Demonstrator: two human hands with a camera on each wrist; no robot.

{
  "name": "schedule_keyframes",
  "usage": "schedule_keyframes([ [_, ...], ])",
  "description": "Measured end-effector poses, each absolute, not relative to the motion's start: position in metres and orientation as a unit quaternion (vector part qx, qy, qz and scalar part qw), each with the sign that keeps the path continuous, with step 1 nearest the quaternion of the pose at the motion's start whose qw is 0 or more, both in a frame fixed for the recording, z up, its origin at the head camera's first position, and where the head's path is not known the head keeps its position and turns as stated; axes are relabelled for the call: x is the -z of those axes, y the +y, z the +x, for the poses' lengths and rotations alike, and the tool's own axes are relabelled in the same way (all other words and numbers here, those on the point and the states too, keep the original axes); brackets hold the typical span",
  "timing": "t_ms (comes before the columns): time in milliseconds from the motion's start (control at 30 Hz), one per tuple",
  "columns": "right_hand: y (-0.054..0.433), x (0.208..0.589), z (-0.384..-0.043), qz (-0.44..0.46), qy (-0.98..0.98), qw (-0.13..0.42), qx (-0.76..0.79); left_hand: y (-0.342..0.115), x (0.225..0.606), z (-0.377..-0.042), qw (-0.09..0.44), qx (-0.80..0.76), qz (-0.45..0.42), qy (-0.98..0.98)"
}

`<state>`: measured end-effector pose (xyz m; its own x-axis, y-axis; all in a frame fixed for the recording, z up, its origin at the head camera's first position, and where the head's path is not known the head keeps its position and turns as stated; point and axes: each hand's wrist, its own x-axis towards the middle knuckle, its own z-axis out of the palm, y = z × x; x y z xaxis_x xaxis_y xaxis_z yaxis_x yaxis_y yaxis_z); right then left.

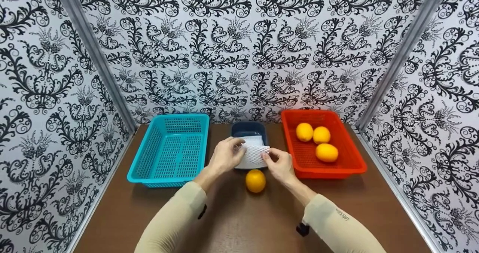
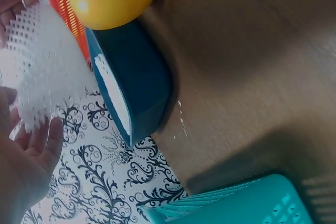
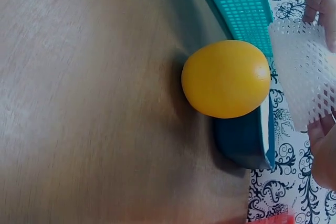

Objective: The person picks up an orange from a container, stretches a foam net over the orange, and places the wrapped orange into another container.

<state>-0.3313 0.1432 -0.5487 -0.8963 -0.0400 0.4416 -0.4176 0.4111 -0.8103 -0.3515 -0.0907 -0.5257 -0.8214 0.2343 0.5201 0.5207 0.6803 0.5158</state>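
A white foam fruit net is stretched between the two hands, above a dark blue bin. My left hand pinches the net's left edge between thumb and fingers. At the opposite edge, my right hand grips it the same way. The net's open mesh hangs flat and wide in the right wrist view. More white material lies inside the bin. One orange sits on the table just in front of the bin, below the hands, and neither hand touches it.
On the left stands a turquoise basket with nothing seen in it. A red basket on the right holds three oranges. Patterned walls enclose the brown table at the back and sides.
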Motion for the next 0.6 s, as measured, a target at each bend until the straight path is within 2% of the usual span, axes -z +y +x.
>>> schedule_keyframes([
  [200, 0.143, 0.541, -0.331, 0.160, -0.805, 0.189, -0.538, -0.098, 0.521, -0.350, 0.145, 0.454, -0.152, -0.866],
  [433, 0.141, 0.536, -0.331, 0.168, -0.773, 0.168, -0.588, -0.098, 0.525, -0.352, 0.039, 0.614, -0.102, -0.782],
  [600, 0.140, 0.530, -0.330, 0.170, -0.738, 0.144, -0.637, -0.089, 0.526, -0.350, -0.014, 0.701, -0.076, -0.709],
])
